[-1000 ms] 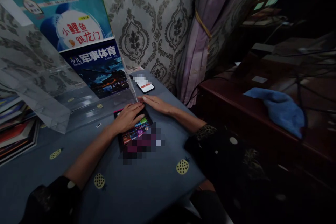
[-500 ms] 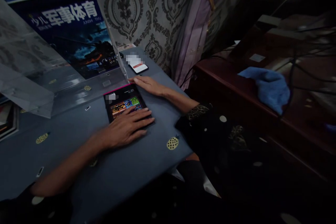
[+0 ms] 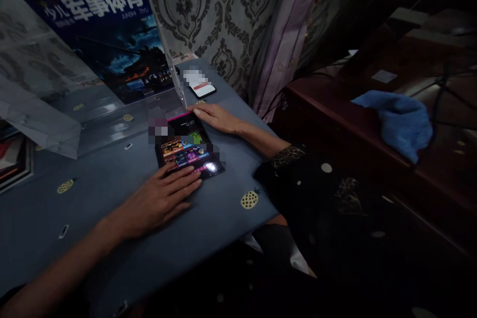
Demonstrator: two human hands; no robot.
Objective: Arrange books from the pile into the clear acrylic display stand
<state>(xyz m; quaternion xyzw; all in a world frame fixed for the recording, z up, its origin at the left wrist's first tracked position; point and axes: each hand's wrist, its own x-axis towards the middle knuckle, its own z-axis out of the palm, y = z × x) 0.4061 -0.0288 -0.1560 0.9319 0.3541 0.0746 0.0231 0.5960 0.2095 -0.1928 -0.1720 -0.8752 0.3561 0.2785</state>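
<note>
A thin black book (image 3: pixel 190 144) with a pink top edge and a grid of colourful pictures lies flat on the blue tablecloth (image 3: pixel 219 198). Over its lower left corner rests my left hand (image 3: pixel 160 201), palm down with the fingers stretched out. My right hand (image 3: pixel 214 118) is at the book's upper right edge, its fingers extended and the fingertips at the corner, beside the foot of the clear stand. Neither hand grips anything. Part of the book is hidden by pixelation and by my left fingers.
A phone (image 3: pixel 203 87) lies near the wall. The clear plastic stand (image 3: pixel 175 77) holds a dark blue magazine (image 3: pixel 115 35). Books (image 3: pixel 17 159) are stacked at far left. On the right, a blue cloth (image 3: pixel 402 119) and cables lie on dark red furniture (image 3: pixel 335 104).
My left hand has slid down and left across the book, so more of its picture grid shows. My right hand stays at the upper right corner. The whole view has shifted slightly.
</note>
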